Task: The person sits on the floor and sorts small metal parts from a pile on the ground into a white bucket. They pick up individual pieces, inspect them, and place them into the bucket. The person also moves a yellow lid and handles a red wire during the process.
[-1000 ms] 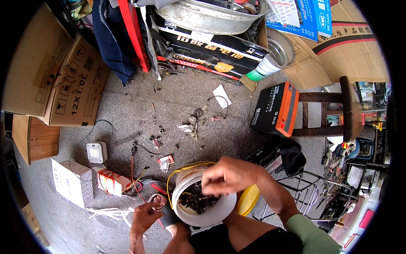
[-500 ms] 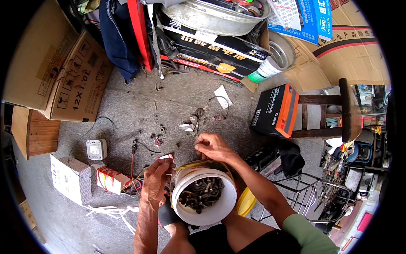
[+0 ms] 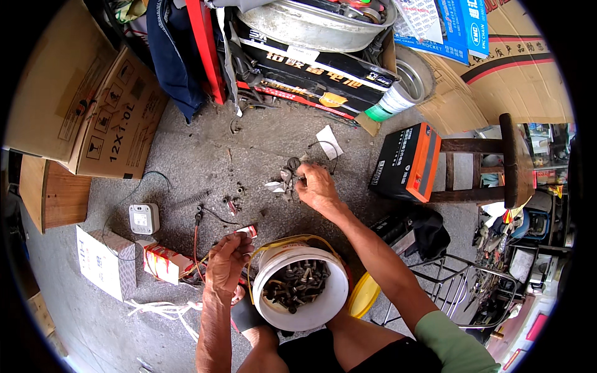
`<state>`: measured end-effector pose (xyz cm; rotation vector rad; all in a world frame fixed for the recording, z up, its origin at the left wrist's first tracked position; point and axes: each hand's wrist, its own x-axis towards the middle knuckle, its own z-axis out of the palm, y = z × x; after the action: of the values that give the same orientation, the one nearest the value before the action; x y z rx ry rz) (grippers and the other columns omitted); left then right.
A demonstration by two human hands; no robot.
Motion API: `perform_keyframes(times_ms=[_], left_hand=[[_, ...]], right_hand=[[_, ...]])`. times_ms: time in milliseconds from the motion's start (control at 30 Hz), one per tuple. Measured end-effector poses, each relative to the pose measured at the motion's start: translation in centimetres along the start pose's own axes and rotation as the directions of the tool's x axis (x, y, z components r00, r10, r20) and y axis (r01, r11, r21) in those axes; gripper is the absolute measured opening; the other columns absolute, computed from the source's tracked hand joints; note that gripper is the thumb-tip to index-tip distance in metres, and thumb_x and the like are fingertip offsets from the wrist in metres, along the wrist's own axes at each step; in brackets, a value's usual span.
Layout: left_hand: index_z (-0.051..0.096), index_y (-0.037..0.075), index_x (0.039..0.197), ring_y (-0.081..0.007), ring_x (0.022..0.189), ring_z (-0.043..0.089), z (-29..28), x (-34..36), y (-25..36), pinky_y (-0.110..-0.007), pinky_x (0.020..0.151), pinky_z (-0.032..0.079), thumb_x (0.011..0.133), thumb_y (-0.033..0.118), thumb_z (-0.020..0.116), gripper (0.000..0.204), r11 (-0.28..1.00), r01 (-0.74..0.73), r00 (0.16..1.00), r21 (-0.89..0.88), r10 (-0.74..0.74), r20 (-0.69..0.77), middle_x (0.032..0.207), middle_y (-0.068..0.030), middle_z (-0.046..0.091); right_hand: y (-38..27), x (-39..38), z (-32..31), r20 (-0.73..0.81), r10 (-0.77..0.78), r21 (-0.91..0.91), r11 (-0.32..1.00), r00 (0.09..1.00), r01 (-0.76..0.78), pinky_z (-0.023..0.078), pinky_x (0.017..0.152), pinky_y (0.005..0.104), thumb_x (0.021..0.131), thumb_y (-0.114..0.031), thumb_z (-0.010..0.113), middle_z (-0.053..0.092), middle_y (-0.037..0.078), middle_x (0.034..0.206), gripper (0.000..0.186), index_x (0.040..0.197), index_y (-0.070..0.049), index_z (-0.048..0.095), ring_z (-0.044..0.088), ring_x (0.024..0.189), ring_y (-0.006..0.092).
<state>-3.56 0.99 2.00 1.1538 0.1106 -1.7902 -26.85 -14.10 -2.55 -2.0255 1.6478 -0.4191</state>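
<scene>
A white bucket (image 3: 343, 280) stands between my knees, tilted so that its mouth faces me. Dark bolts (image 3: 298, 283) lie heaped inside it. To the bucket's left, my left hand (image 3: 225, 264) is raised with its fingers pinched together; whatever they hold, if anything, is too small to make out. Beyond the bucket, my right hand (image 3: 318, 189) is at a little pile of metal bits (image 3: 286, 176) on the floor, fingertips curled in beside a dark ring (image 3: 293, 163). What those fingers grip is hidden.
A black and orange battery box (image 3: 404, 163) and a wooden stool (image 3: 510, 161) stand on the right. A yellow lid (image 3: 364, 295) lies beside the bucket. Left are a white square device (image 3: 144, 219), a red-white carton (image 3: 163, 262) and large cardboard boxes (image 3: 118, 118). A wheel rim (image 3: 298, 31) is at the back.
My right hand has moved away from above the bucket's far rim to the pile of metal bits on the floor. My left hand has shifted only slightly.
</scene>
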Motion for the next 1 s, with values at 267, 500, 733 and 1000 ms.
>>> perform_keyframes(times_ms=[267,500,733,1000], left_hand=[[0.056,0.003,0.106,-0.0214,0.099,0.058,1.7,0.7,1.4,-0.032,0.082,0.045,0.089,0.028,0.056,0.030,0.993,0.023,0.992,-0.115,-0.009,0.125,0.108,-0.0115,0.061],[0.055,0.002,0.110,-0.0227,0.099,0.057,2.9,0.3,1.7,-0.033,0.084,0.044,0.088,0.030,0.058,0.035,0.981,0.072,0.976,-0.182,-0.032,0.216,0.109,-0.0117,0.060],[0.057,0.002,0.109,-0.0138,0.082,0.056,5.7,-1.0,3.3,-0.029,0.076,0.043,0.086,0.016,0.061,0.027,0.993,-0.115,0.969,0.019,0.108,0.221,0.094,-0.0053,0.062],[0.054,0.001,0.110,-0.0055,0.071,0.051,6.8,-1.7,3.4,-0.020,0.057,0.038,0.080,0.017,0.070,0.038,0.941,-0.132,0.990,0.311,0.108,0.092,0.091,-0.0042,0.064]], right_hand=[[-3.6,0.5,-4.4,0.619,0.074,0.777,0.086,0.782,-0.623,0.041,0.043,0.0267,0.076,-0.008,0.054,0.055,0.004,0.060,0.004,0.075,-0.005,0.055,0.052,0.049,0.0116],[-7.7,-0.9,-4.7,0.670,-0.248,0.710,-0.061,0.700,-0.702,0.045,0.050,0.0279,0.080,-0.008,0.051,0.056,0.008,0.072,0.008,0.085,-0.002,0.052,0.052,0.053,0.0141],[-10.5,-1.5,-4.6,0.750,-0.260,0.647,0.100,0.608,-0.756,0.053,0.060,0.0311,0.079,-0.006,0.050,0.060,0.011,0.083,0.015,0.092,0.001,0.054,0.063,0.066,0.0208],[-9.8,-2.0,-3.6,0.724,-0.264,0.667,0.029,0.638,-0.745,0.054,0.068,0.0313,0.084,-0.011,0.055,0.062,0.010,0.090,0.017,0.097,0.001,0.057,0.063,0.082,0.0175]])
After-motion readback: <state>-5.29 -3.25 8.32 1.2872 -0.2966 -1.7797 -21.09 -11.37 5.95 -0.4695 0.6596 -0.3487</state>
